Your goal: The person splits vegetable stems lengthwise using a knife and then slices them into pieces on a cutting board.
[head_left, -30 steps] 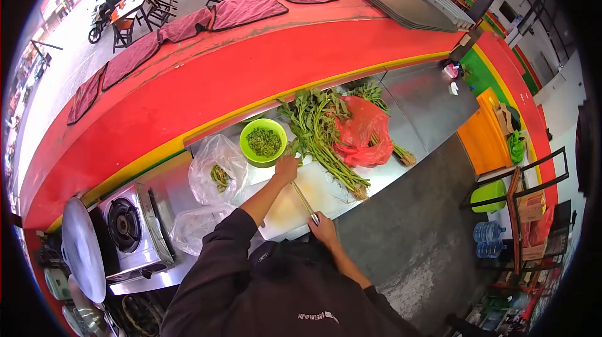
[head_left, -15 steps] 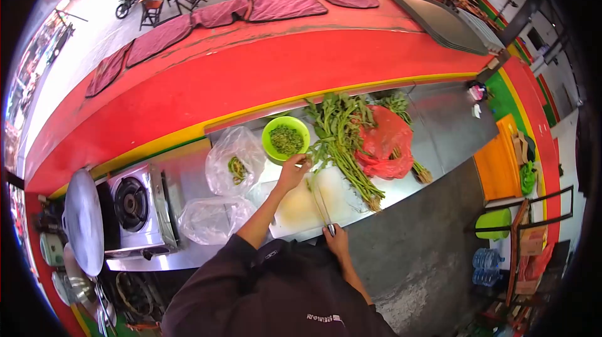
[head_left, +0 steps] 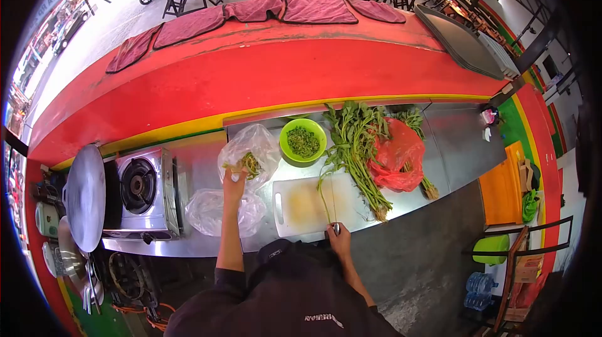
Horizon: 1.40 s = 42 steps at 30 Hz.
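My left hand point(head_left: 235, 176) is at the near edge of a clear plastic bag point(head_left: 266, 142) with some cut greens point(head_left: 251, 165) in it; whether its fingers hold anything is not clear. My right hand point(head_left: 339, 240) is closed around the handle of a knife point(head_left: 337, 228), at the near edge of a white cutting board point(head_left: 295, 210). The blade, seen edge-on, is hard to make out over the board. A single green stem point(head_left: 323, 197) lies along the board. Beyond the board stands a lime-green bowl point(head_left: 302, 160) of chopped greens point(head_left: 303, 142).
Right of the board lie a bunch of leafy stalks point(head_left: 355, 155) and a red plastic bag point(head_left: 399, 155). Another clear bag point(head_left: 216, 213) sits nearer on the left, beside a gas stove point(head_left: 150, 193) and a large pan point(head_left: 86, 198). A red wall point(head_left: 251, 77) bounds the counter's far side.
My left hand has moved left from above the board to the clear bag. My right hand stays at the board's near edge with the knife. The whole view has shifted slightly.
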Motion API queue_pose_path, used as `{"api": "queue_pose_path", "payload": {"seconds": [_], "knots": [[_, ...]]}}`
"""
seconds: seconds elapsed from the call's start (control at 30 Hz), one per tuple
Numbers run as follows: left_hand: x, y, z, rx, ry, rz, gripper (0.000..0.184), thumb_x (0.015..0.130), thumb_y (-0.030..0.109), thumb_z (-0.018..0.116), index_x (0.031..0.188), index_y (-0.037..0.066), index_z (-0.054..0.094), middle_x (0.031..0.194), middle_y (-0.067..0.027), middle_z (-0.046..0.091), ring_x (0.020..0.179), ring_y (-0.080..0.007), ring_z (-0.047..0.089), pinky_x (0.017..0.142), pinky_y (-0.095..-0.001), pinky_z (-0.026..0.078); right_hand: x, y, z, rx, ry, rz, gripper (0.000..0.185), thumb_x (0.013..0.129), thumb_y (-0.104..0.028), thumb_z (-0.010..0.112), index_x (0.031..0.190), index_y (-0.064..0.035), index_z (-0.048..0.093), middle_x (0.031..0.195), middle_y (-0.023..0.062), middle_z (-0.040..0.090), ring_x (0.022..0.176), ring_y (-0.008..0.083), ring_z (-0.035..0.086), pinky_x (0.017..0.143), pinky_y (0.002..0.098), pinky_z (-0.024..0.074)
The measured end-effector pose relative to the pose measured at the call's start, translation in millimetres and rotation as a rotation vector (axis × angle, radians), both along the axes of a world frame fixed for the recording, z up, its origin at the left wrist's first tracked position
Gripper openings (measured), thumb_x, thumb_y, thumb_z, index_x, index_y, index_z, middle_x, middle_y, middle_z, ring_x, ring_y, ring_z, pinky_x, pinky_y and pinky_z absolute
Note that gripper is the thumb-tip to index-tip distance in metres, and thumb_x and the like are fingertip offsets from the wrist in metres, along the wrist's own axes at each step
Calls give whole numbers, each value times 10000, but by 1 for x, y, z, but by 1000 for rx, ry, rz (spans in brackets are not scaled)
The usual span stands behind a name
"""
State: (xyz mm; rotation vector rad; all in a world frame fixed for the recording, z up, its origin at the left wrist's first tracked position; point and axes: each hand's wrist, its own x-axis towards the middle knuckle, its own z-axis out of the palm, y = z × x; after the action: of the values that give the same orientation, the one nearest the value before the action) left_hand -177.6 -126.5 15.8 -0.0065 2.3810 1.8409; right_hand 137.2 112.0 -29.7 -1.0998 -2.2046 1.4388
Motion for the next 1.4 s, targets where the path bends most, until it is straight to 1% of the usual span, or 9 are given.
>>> {"api": "queue_pose_path", "payload": {"seconds": [0.07, 0.17, 0.27, 0.37, 0.5, 0.73, 0.9, 1.0, 1.4], "knots": [[14, 11, -11, -192, 193, 29, 534, 861, 274, 746, 1234, -69, 576, 1192, -222, 648, 1142, -305, 605, 983, -379, 447, -1, 0, 1, -4, 11, -10, 259, 879, -241, 702, 902, 15, 671, 631, 22, 574, 581, 86, 473, 552, 290, 423], [45, 40, -21, -294, 303, -39, 473, 864, 288, 741, 1176, -48, 625, 1127, -204, 681, 1074, -298, 646, 922, -386, 491, -5, -2, 8, -50, 18, -15, 246, 880, -235, 698, 892, 10, 672, 620, -6, 550, 572, 73, 453, 533, 277, 397], [83, 81, 10, -140, -249, -423, 347, 881, 264, 715, 1080, -18, 682, 1024, -149, 714, 942, -227, 676, 841, -350, 527, -6, -5, 9, -62, 50, -24, 232, 891, -226, 695, 886, 5, 675, 623, -25, 538, 572, 62, 442, 520, 269, 376], [127, 116, -27, 0, -254, -737, 307, 893, 229, 715, 1063, -24, 680, 959, -122, 719, 843, -182, 680, 762, -306, 539, -7, -8, 14, -195, 62, -40, 221, 905, -211, 686, 909, 9, 669, 633, -22, 550, 581, 62, 464, 526, 269, 395], [169, 135, -28, 238, -420, -865, 240, 938, 152, 645, 1089, -33, 669, 978, -85, 697, 897, -153, 656, 810, -284, 533, -6, -12, 24, -212, 69, -49, 230, 911, -223, 692, 913, 6, 669, 635, -31, 536, 583, 54, 451, 524, 265, 379], [160, 131, -53, 378, -542, -828, 191, 961, 114, 623, 1094, -21, 600, 1026, -117, 691, 939, -198, 678, 839, -317, 557, 9, -14, 13, -263, 88, -33, 233, 941, -243, 664, 911, -12, 676, 603, -40, 507, 518, 44, 456, 458, 248, 361], [155, 119, -60, 265, -662, -687, 195, 979, 127, 596, 1124, -3, 608, 998, -98, 687, 900, -173, 673, 813, -301, 566, 21, -20, 11, -393, 54, -78, 264, 973, -276, 622, 1026, -29, 544, 632, -12, 504, 492, 76, 460, 441, 258, 380], [165, 111, -86, 213, -587, -681, 258, 970, 147, 617, 1175, -10, 633, 951, -72, 686, 792, -146, 657, 709, -283, 560, 31, -22, -2, -502, 39, -84, 268, 997, -287, 590, 1048, -52, 471, 648, 2, 501, 479, 86, 446, 430, 260, 377], [172, 114, -74, 178, -247, -615, 252, 945, 178, 640, 1058, -46, 659, 836, -72, 681, 682, -133, 654, 628, -265, 528, 49, -13, 11, -717, 66, -55, 244, 1026, -313, 529, 1012, -73, 492, 708, 28, 544, 473, 88, 447, 393, 259, 361]]}}
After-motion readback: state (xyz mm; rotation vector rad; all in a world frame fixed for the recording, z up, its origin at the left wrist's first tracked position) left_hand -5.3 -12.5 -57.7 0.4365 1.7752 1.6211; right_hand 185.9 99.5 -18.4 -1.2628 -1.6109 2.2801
